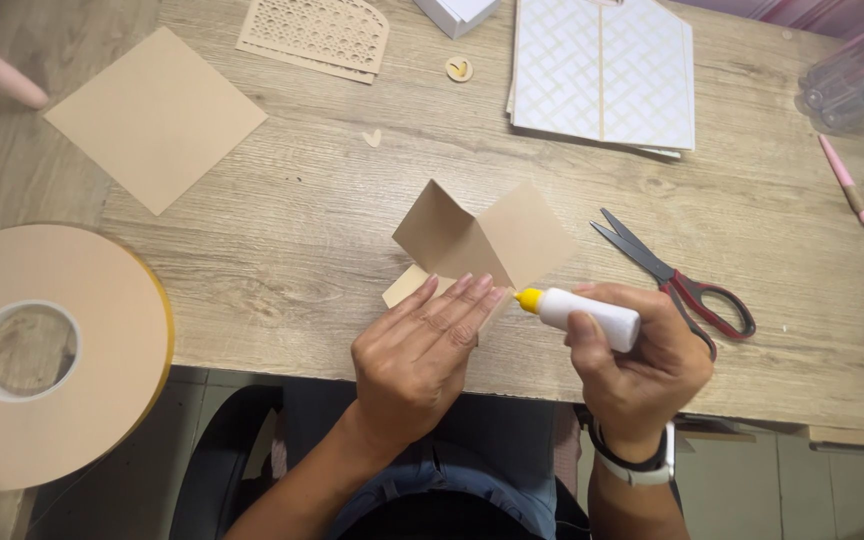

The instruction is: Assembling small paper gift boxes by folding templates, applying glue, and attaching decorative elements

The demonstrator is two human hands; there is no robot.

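At about 8 o'clock, closest to the lens, sits a large roll of tape [47, 355] with a pale core, overhanging the wooden table [292, 230]. Above it, toward 10 o'clock, a flat tan square of card [155, 115] lies alone. Near centre, the left hand [422, 355] lies flat, fingers spread and pressing down the lower flap of a folded tan card [482, 240], whose other panels stand up in a zigzag at 12 o'clock of that hand. The card looks light, thin and easily creased, so it is best held flat by its edge or flap, as here. Just to the right, the right hand [637, 360] is wrapped around a small white glue bottle [584, 315], its yellow tip touching the card's lower edge. Red-handled scissors [677, 275] lie at 3 o'clock.
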